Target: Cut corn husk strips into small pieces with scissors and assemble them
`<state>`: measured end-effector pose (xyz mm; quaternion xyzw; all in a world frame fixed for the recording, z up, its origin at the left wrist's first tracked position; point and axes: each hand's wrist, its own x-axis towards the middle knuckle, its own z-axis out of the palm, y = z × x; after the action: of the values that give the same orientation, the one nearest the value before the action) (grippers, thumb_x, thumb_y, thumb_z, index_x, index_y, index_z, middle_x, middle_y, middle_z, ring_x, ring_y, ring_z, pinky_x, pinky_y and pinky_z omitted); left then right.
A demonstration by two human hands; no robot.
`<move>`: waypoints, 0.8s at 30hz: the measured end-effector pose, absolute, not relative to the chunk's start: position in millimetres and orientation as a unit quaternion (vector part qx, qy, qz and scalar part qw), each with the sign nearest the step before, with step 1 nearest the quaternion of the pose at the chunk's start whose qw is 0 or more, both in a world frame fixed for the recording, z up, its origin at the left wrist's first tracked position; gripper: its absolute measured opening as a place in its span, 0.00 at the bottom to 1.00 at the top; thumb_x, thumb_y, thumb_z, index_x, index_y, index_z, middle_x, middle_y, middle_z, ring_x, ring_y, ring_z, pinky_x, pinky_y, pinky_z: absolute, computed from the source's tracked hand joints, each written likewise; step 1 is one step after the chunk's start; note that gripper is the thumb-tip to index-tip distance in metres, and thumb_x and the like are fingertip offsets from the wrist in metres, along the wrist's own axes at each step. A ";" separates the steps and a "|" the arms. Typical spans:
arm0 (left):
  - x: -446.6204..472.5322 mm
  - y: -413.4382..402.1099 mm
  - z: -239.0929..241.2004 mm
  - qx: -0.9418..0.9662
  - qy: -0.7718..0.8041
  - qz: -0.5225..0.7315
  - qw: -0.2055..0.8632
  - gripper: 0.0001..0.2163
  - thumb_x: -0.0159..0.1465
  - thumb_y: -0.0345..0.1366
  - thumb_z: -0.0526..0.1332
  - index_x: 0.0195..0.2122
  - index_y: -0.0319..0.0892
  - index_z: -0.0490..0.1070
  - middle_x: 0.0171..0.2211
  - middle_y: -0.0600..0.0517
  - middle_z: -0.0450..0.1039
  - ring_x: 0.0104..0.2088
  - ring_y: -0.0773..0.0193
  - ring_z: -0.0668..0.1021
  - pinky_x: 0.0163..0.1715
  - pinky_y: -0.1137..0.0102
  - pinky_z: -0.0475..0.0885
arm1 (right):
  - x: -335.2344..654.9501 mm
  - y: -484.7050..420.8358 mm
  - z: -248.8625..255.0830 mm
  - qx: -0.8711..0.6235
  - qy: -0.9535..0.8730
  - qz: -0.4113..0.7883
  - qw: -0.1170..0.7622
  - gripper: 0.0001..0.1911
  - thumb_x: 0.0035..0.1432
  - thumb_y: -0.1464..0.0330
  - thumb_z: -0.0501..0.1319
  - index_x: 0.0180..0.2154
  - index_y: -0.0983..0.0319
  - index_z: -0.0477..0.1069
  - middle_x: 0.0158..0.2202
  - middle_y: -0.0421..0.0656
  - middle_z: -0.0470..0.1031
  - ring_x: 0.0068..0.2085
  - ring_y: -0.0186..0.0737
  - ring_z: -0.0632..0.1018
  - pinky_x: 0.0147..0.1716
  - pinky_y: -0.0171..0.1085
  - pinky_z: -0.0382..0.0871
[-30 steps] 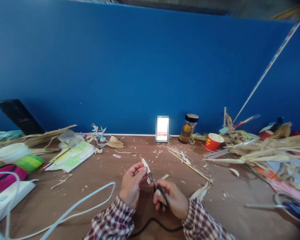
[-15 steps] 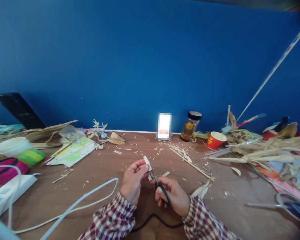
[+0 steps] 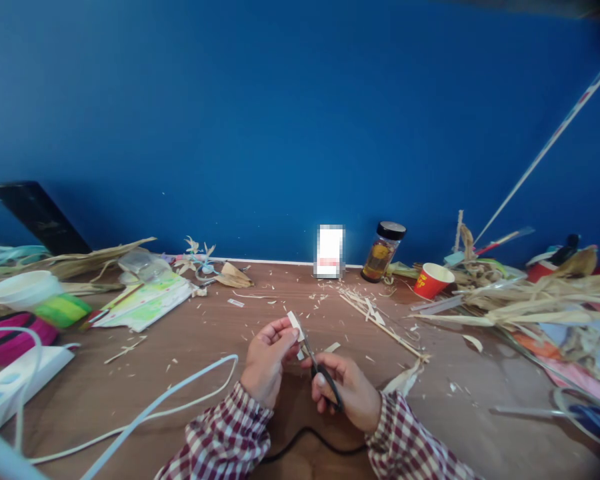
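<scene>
My left hand [image 3: 267,360] pinches a small pale strip [image 3: 295,323] of dried husk just above the brown table [image 3: 205,347]. Black-handled scissors [image 3: 323,377] are gripped in my right hand [image 3: 347,391], their blades angled up toward the strip. Both hands sit close together at the table's near middle, with checked red and white sleeves behind them. Small cut scraps lie scattered around the hands.
A red paper cup [image 3: 433,280] and a dark-lidded jar [image 3: 382,252] stand at the back. Dried husks [image 3: 530,293] pile up on the right. On the left are a white bowl [image 3: 20,288], a printed sheet [image 3: 143,303], and a pale cable [image 3: 145,413].
The view has shifted slightly since a second ago. My hands keep the same hold on the strip and scissors, nearly unmoved.
</scene>
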<state>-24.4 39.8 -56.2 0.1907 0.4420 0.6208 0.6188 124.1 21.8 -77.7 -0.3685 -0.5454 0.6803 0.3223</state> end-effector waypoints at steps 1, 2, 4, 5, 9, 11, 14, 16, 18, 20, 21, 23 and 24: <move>-24.4 39.8 -56.3 0.188 0.442 0.620 0.620 0.11 0.46 0.25 0.67 0.31 0.36 0.70 0.22 0.53 0.73 0.19 0.73 0.73 0.20 0.80 0.70 | 124.0 22.0 -78.0 -0.370 -0.545 0.680 0.323 0.24 0.47 0.54 0.60 0.40 0.65 0.66 0.21 0.37 0.68 0.18 0.27 0.69 0.15 0.26 0.58; -24.4 39.8 -56.6 0.186 0.442 0.620 0.620 0.11 0.45 0.25 0.67 0.31 0.36 0.70 0.22 0.53 0.73 0.19 0.73 0.73 0.20 0.80 0.69 | 123.8 22.2 -78.1 -0.370 -0.545 0.679 0.324 0.24 0.47 0.54 0.60 0.40 0.65 0.67 0.21 0.37 0.68 0.18 0.27 0.69 0.15 0.26 0.58; -24.4 40.0 -57.7 0.186 0.442 0.621 0.620 0.12 0.45 0.26 0.67 0.31 0.36 0.70 0.22 0.53 0.73 0.20 0.73 0.74 0.20 0.80 0.69 | 122.9 22.3 -77.6 -0.370 -0.544 0.680 0.325 0.24 0.47 0.54 0.61 0.40 0.65 0.67 0.21 0.37 0.68 0.18 0.27 0.69 0.15 0.26 0.58; -24.4 40.1 -58.5 0.188 0.442 0.621 0.620 0.12 0.45 0.26 0.67 0.31 0.36 0.70 0.22 0.53 0.73 0.20 0.73 0.74 0.20 0.80 0.70 | 122.4 22.1 -76.9 -0.371 -0.542 0.680 0.326 0.24 0.47 0.54 0.61 0.40 0.65 0.67 0.21 0.37 0.68 0.18 0.27 0.69 0.15 0.26 0.58; -24.4 40.4 -59.9 0.188 0.443 0.621 0.619 0.12 0.45 0.26 0.67 0.32 0.36 0.70 0.22 0.53 0.73 0.20 0.73 0.74 0.20 0.80 0.70 | 120.7 20.6 -73.1 -0.377 -0.532 0.680 0.334 0.24 0.45 0.54 0.62 0.39 0.66 0.67 0.20 0.37 0.67 0.19 0.28 0.69 0.15 0.26 0.59; -24.3 40.4 -59.5 0.187 0.441 0.621 0.620 0.12 0.45 0.26 0.67 0.31 0.36 0.70 0.22 0.53 0.73 0.20 0.73 0.74 0.20 0.80 0.69 | 120.6 19.9 -71.7 -0.383 -0.530 0.679 0.335 0.25 0.45 0.54 0.62 0.39 0.65 0.67 0.20 0.37 0.67 0.19 0.28 0.68 0.15 0.26 0.59; -23.9 40.7 -58.3 0.188 0.440 0.622 0.620 0.11 0.46 0.26 0.67 0.32 0.36 0.70 0.22 0.53 0.73 0.20 0.73 0.74 0.20 0.80 0.70 | 120.8 19.5 -70.7 -0.391 -0.532 0.675 0.329 0.25 0.44 0.53 0.62 0.39 0.65 0.67 0.20 0.37 0.67 0.18 0.28 0.68 0.16 0.27 0.60; -23.7 40.9 -57.7 0.186 0.442 0.622 0.619 0.11 0.46 0.26 0.67 0.32 0.36 0.70 0.22 0.53 0.73 0.20 0.73 0.74 0.20 0.80 0.70 | 120.7 19.7 -70.4 -0.395 -0.534 0.673 0.326 0.26 0.44 0.53 0.62 0.39 0.65 0.67 0.20 0.36 0.66 0.18 0.28 0.68 0.16 0.27 0.60; -23.5 40.8 -57.6 0.184 0.444 0.623 0.617 0.12 0.45 0.26 0.67 0.31 0.36 0.70 0.22 0.53 0.73 0.20 0.73 0.74 0.20 0.80 0.69 | 120.4 19.9 -69.9 -0.396 -0.535 0.672 0.324 0.26 0.43 0.52 0.62 0.38 0.66 0.67 0.19 0.36 0.66 0.17 0.28 0.67 0.16 0.27 0.60; -23.7 40.3 -57.6 0.185 0.444 0.622 0.618 0.12 0.45 0.26 0.67 0.31 0.36 0.70 0.22 0.53 0.73 0.20 0.73 0.74 0.19 0.80 0.69 | 119.9 20.1 -69.1 -0.395 -0.538 0.670 0.326 0.26 0.43 0.51 0.62 0.38 0.65 0.67 0.19 0.36 0.66 0.17 0.28 0.67 0.15 0.27 0.59; -23.8 40.0 -57.7 0.186 0.444 0.622 0.618 0.12 0.45 0.26 0.67 0.31 0.36 0.70 0.22 0.53 0.73 0.20 0.73 0.74 0.20 0.80 0.69 | 119.7 20.1 -68.7 -0.394 -0.539 0.669 0.327 0.26 0.43 0.51 0.62 0.37 0.65 0.67 0.19 0.36 0.66 0.17 0.28 0.67 0.15 0.27 0.59; -24.2 39.5 -57.9 0.189 0.442 0.622 0.618 0.11 0.46 0.26 0.67 0.32 0.36 0.70 0.23 0.53 0.73 0.20 0.73 0.74 0.20 0.80 0.69 | 119.4 20.0 -68.1 -0.392 -0.540 0.668 0.330 0.26 0.43 0.51 0.62 0.37 0.65 0.68 0.19 0.36 0.65 0.17 0.28 0.67 0.15 0.27 0.59; -24.3 39.3 -57.9 0.190 0.441 0.622 0.618 0.11 0.46 0.26 0.67 0.32 0.36 0.70 0.23 0.53 0.73 0.20 0.73 0.74 0.20 0.80 0.69 | 119.4 19.9 -67.9 -0.391 -0.540 0.668 0.331 0.26 0.42 0.51 0.62 0.37 0.65 0.68 0.19 0.36 0.65 0.17 0.28 0.67 0.15 0.27 0.59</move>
<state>-24.3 39.3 -57.9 0.1896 0.4412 0.6222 0.6182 119.4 19.9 -67.9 -0.3909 -0.5402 0.6675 0.3312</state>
